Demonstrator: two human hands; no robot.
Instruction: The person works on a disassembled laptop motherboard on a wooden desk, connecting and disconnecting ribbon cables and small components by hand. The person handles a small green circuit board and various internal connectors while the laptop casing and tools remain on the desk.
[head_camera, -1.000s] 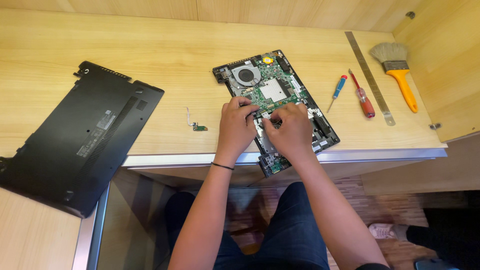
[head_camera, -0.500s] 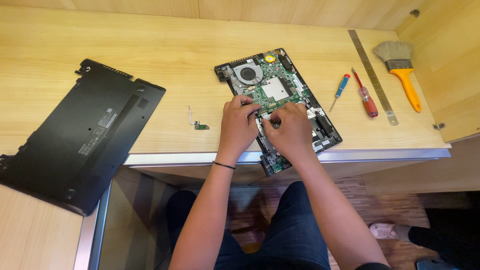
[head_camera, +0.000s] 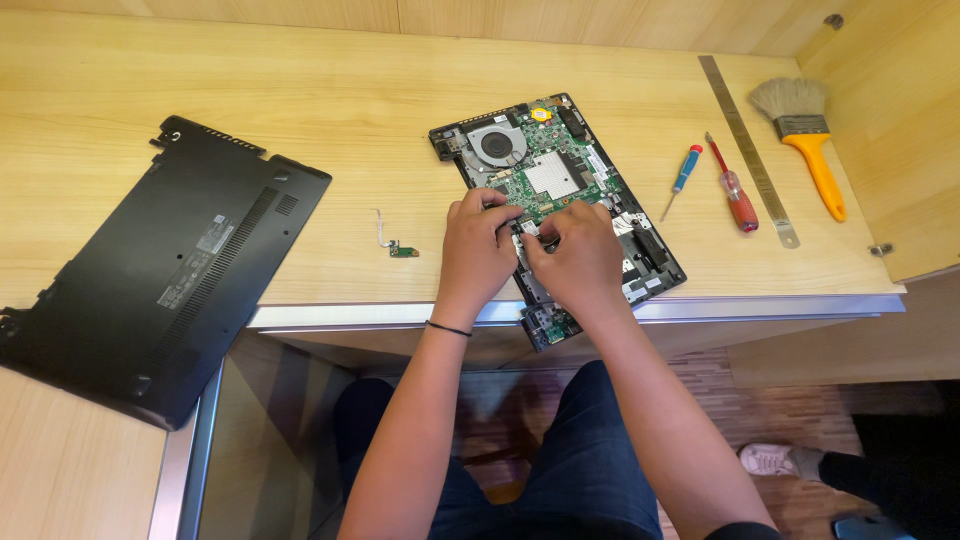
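From the head view, my left hand (head_camera: 478, 250) and my right hand (head_camera: 575, 255) cover the middle of the opened laptop (head_camera: 556, 190), fingers pinched narrow; what they pinch I cannot tell. Beyond my fingers show its green board and round fan. Left lie a small green part (head_camera: 403, 250) and the black cover (head_camera: 165, 265); right, two screwdrivers (head_camera: 738, 195), a ruler (head_camera: 748, 135), a brush (head_camera: 805, 135).

Light wood counter (head_camera: 300, 80), metal front edge.
Wood panel wall (head_camera: 500, 12) behind, cabinet door (head_camera: 900, 150) at right, wood-pattern floor (head_camera: 760, 410) below; even, soft light.
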